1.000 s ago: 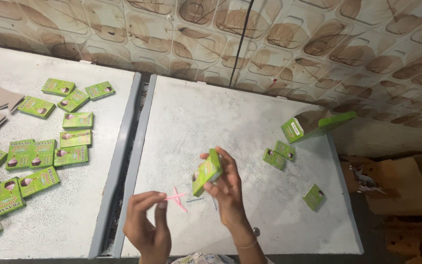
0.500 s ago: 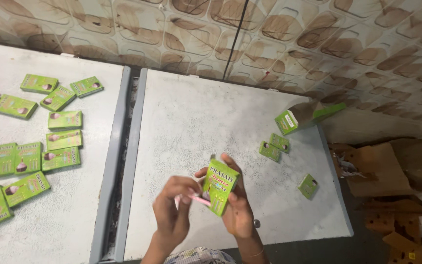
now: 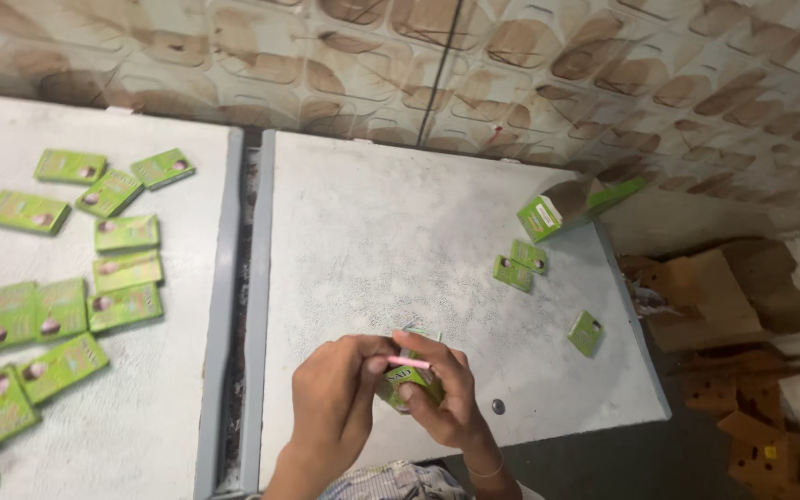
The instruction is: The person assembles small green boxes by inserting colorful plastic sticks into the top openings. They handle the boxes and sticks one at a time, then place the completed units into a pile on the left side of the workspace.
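I logged flat green packets (image 3: pixel 127 268) scattered on the left surface (image 3: pixel 141 435). Left hand (image 3: pixel 331 398) pinched a thin pink stick (image 3: pixel 409 362) at the small green box (image 3: pixel 409 381), which right hand (image 3: pixel 446 393) clasped above the grey surface (image 3: pixel 372 241). Step judged: loading the box; next calls for steady alignment. Open carton (image 3: pixel 557 208) and patterned wall (image 3: pixel 511 74) lay beyond.

Roughly fifteen flat green boxes (image 3: pixel 126 231), two hands (image 3: pixel 331 398)

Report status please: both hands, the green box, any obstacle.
Left hand pinching pink strip. Right hand gripping small green box above the grey table. Nothing between the hands.
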